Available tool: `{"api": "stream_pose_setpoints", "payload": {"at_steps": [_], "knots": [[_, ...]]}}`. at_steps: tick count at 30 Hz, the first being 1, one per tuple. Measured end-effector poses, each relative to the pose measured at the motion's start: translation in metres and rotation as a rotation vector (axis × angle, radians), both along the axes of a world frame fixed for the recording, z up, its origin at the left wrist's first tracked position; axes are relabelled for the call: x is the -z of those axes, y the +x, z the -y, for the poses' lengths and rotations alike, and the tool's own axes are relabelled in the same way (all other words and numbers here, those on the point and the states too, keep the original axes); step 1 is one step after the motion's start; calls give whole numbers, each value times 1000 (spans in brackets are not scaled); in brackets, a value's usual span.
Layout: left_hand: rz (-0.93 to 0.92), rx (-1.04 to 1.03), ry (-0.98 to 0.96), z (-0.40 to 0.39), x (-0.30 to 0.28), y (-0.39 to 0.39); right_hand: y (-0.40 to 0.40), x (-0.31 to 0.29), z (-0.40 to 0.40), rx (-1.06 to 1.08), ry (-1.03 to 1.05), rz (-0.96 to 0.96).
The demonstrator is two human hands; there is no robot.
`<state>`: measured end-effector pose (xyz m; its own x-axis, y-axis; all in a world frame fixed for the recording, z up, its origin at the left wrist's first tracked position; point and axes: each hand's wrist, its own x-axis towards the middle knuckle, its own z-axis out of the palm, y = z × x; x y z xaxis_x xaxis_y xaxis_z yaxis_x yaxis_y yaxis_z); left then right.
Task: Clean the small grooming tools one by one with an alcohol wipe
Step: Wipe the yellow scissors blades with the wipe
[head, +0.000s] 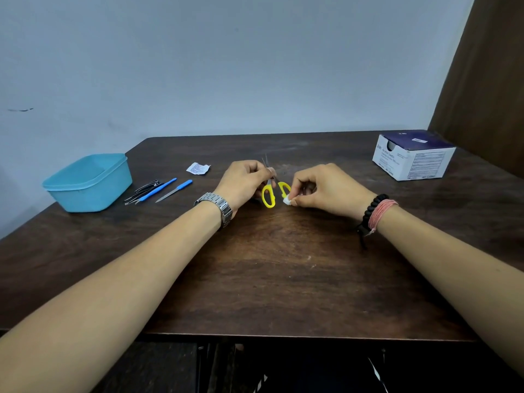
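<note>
My left hand (243,181) pinches the blades of small yellow-handled scissors (268,195), tips pointing away and handles hanging toward me. My right hand (326,190) holds a small folded white alcohol wipe (287,199) pressed against the right yellow handle loop. To the left on the table lie other grooming tools: a blue-handled file (175,190), a blue-handled tool (157,190), and dark tweezers and clippers (141,191).
A light blue plastic tub (71,185) stands at the left of the dark wooden table (283,265). A torn wipe wrapper (198,168) lies behind the tools. A white and navy box of wipes (414,158) sits at the back right, near a brown curtain.
</note>
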<state>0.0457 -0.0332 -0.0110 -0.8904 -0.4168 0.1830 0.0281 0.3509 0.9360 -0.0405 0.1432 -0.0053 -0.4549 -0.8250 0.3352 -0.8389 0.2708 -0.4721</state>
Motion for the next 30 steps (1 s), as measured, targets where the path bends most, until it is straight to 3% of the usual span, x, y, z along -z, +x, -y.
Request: {"api": "stream_pose_setpoints", "payload": {"at_steps": [10, 16, 25, 30], "knots": [[-2, 50, -11, -3, 0, 0, -6, 2, -1, 134, -112, -9], [-13, 93, -39, -6, 4, -1, -1, 1, 2, 95, -199, -35], [-51, 27, 11, -2, -2, 1, 3, -1, -1, -15, -71, -17], [-49, 36, 18, -2, -4, 2, 0, -2, -4, 53, -139, -2]]}}
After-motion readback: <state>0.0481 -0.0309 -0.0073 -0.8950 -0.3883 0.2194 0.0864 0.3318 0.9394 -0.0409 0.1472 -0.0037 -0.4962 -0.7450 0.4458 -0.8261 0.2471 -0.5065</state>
